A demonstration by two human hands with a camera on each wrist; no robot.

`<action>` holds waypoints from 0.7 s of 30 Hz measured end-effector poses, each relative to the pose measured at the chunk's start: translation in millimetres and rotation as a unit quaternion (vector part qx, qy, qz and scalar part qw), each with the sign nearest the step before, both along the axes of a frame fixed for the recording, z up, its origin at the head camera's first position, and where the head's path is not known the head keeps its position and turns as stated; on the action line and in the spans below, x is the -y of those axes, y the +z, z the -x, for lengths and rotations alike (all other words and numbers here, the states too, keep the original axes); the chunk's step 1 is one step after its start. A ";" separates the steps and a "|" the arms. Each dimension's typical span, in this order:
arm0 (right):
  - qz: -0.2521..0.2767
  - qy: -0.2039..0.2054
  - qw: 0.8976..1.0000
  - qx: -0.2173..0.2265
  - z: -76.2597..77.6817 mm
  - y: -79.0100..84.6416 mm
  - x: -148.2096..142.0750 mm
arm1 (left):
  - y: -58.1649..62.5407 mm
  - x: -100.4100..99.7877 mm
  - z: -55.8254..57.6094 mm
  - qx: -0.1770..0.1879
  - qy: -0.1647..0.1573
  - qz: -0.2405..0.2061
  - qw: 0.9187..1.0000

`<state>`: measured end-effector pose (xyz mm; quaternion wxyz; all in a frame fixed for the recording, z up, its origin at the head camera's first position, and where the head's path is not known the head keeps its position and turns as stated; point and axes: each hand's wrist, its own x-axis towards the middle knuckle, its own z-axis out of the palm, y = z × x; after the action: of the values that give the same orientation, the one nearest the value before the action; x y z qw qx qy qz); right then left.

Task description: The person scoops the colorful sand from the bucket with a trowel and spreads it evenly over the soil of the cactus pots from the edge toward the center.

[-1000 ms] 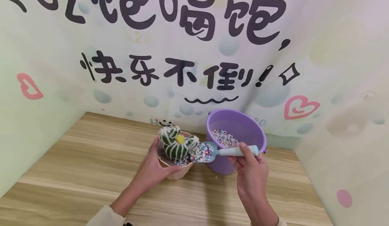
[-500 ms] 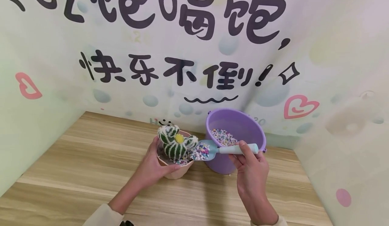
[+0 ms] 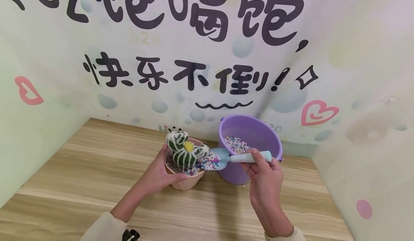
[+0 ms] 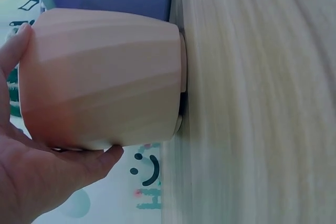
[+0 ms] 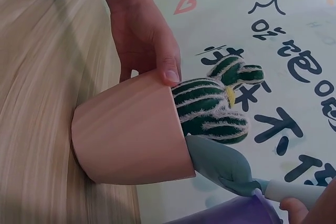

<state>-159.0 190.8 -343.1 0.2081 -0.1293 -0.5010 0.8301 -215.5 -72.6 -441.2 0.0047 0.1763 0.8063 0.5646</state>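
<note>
Wood table point(image 3: 81, 183), lettered backdrop point(image 3: 194, 46); purple bucket point(image 3: 235, 176) close behind scoop point(image 3: 240, 158). Left hand point(image 3: 157, 174) grips pot point(image 3: 185, 184), right hand point(image 3: 266, 183) grips scoop.

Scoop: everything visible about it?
The scoop looks plastic: light-blue blade, paler straight handle. It tilts blade-down, small multicoloured pebbles on the blade, its tip at the rim of the pink pot; whether they touch, I can't tell. The right hand grips the handle. In the head view it overlaps the purple bucket.

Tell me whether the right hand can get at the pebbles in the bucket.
Probably yes: the bucket is open-topped and close by the right hand, though that hand grips a scoop bearing pebbles.
</note>
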 end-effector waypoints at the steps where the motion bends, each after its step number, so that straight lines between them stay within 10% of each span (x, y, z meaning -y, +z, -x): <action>1: -0.001 0.001 1.000 0.000 0.3 -0.3 0.1 | 0.2 0.9 0.5 -0.001 -0.006 -0.003 1.000; 21: -0.006 0.016 1.000 0.011 5.7 1.5 2.4 | 2.8 15.7 11.4 0.008 -0.083 -0.011 0.996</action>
<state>-164.7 188.4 -341.6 0.1898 -0.1293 -0.5102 0.8289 -226.9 -88.3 -438.4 0.0557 0.2379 0.7827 0.5724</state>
